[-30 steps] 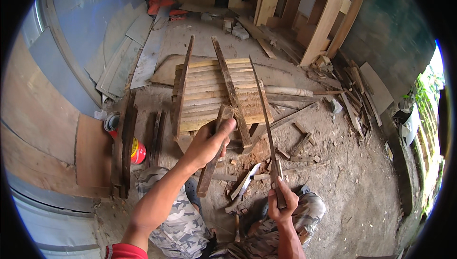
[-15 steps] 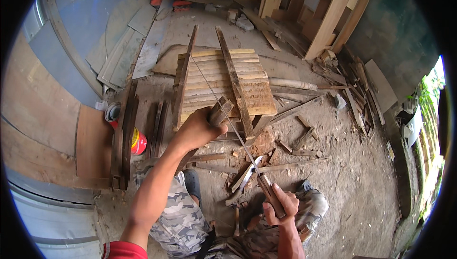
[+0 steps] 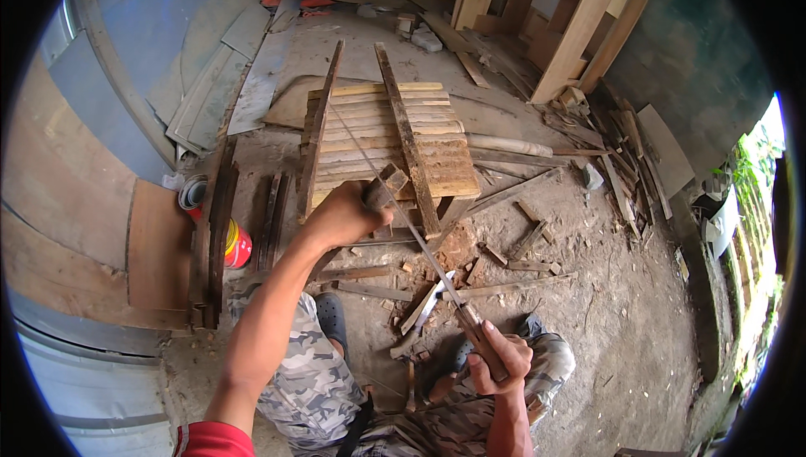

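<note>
My left hand [image 3: 342, 215] is wrapped round a dark wooden strip [image 3: 386, 186], whose squared end sticks out past my fingers. My right hand [image 3: 504, 362] grips the brown wooden handle of a handsaw [image 3: 437, 268]. Its long thin blade, seen almost edge-on, runs up and left beside the strip's end; whether its teeth touch the wood I cannot tell. Beyond my left hand sits a low platform of pale slats [image 3: 361, 144] with two dark rails [image 3: 405, 134] lying lengthwise across it. A broad-bladed knife [image 3: 426, 302] lies on the ground between my feet.
Offcuts and wood chips [image 3: 525, 239] litter the ground right of the platform. Dark boards [image 3: 217, 239] and a red-and-yellow can [image 3: 238, 245] stand at left. Scrap wood [image 3: 638, 155] is piled along the right wall, and tall wooden frames [image 3: 579, 29] stand at the back.
My right hand and the saw have drawn back slightly toward me and to the right. My left hand keeps its hold on the strip. The whole view has shifted a little.
</note>
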`<state>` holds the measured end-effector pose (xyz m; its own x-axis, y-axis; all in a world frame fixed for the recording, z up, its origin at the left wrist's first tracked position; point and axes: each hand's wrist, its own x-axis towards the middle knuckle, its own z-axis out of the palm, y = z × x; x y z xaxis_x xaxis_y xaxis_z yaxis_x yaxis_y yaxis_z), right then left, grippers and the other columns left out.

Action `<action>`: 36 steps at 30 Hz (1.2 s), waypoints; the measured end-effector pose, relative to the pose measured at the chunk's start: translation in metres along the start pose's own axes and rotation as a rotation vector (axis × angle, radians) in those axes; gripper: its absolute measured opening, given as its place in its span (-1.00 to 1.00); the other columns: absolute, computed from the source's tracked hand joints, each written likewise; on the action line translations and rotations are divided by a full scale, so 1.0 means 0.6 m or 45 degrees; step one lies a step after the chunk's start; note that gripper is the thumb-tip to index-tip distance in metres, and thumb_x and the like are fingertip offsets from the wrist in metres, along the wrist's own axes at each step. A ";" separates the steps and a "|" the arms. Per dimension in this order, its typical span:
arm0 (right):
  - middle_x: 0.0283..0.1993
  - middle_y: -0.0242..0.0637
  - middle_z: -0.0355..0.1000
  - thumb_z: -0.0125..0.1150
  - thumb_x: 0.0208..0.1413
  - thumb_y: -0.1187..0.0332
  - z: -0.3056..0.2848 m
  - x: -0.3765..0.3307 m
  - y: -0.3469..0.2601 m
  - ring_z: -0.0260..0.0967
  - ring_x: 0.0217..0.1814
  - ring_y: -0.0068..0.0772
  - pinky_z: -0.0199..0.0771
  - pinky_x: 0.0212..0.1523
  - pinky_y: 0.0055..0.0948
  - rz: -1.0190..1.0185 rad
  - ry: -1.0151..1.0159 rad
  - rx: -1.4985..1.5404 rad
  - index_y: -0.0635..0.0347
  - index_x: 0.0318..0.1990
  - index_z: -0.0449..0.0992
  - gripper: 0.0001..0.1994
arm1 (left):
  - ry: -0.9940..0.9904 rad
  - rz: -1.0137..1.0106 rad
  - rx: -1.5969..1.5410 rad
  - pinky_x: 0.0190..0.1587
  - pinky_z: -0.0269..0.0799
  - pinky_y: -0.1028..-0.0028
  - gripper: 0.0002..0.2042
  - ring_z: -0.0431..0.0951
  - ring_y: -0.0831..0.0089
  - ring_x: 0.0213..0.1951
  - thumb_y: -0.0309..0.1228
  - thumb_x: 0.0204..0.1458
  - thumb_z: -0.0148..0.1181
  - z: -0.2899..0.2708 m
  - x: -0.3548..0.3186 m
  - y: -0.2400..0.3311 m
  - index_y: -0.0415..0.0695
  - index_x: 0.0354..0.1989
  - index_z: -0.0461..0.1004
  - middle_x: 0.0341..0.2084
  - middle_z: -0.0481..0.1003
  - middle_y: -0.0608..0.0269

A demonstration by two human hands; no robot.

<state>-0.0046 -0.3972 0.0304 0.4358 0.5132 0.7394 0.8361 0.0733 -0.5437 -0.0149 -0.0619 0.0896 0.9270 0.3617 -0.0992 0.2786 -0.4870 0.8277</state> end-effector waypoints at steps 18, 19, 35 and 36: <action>-0.45 -0.03 0.60 0.31 -0.11 0.47 -0.022 -0.009 -0.002 0.59 -0.55 -0.27 0.52 -0.47 -0.48 0.045 0.021 -0.074 0.48 0.06 0.53 -0.51 | -0.135 -0.005 0.197 -0.47 0.38 0.33 -0.70 0.50 0.39 -0.59 -0.26 -0.06 0.31 -0.022 0.040 -0.016 -0.29 -0.35 0.51 -0.67 0.48 0.18; -0.44 -0.02 0.60 0.31 -0.10 0.46 -0.022 -0.010 -0.002 0.59 -0.54 -0.27 0.52 -0.46 -0.49 0.056 0.020 -0.072 0.48 0.05 0.53 -0.52 | -0.143 -0.009 0.196 -0.44 0.39 0.32 -0.69 0.51 0.37 -0.57 -0.24 -0.06 0.31 -0.024 0.041 -0.015 -0.29 -0.35 0.51 -0.67 0.48 0.17; -0.37 -0.05 0.62 0.29 -0.08 0.53 -0.003 0.007 -0.031 0.60 -0.51 -0.33 0.53 -0.42 -0.52 0.320 -0.087 -0.069 0.50 0.12 0.49 -0.48 | -0.086 -0.155 0.646 -0.12 0.54 0.18 -0.58 0.66 -0.01 -0.18 -0.22 -0.05 0.31 -0.018 0.032 0.022 -0.43 -0.23 0.57 -0.30 0.59 -0.35; -0.36 -0.05 0.63 0.28 -0.08 0.53 -0.002 0.008 -0.033 0.60 -0.51 -0.33 0.53 -0.41 -0.52 0.338 -0.101 -0.075 0.49 0.14 0.48 -0.48 | -0.081 -0.173 0.664 -0.07 0.54 0.16 -0.56 0.65 -0.03 -0.14 -0.21 -0.06 0.32 -0.015 0.036 0.017 -0.42 -0.20 0.56 -0.29 0.58 -0.35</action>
<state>-0.0189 -0.3976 0.0452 0.6167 0.5733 0.5394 0.7150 -0.1214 -0.6885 0.0056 -0.0522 0.1009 0.8827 0.4083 -0.2328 0.4699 -0.7747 0.4230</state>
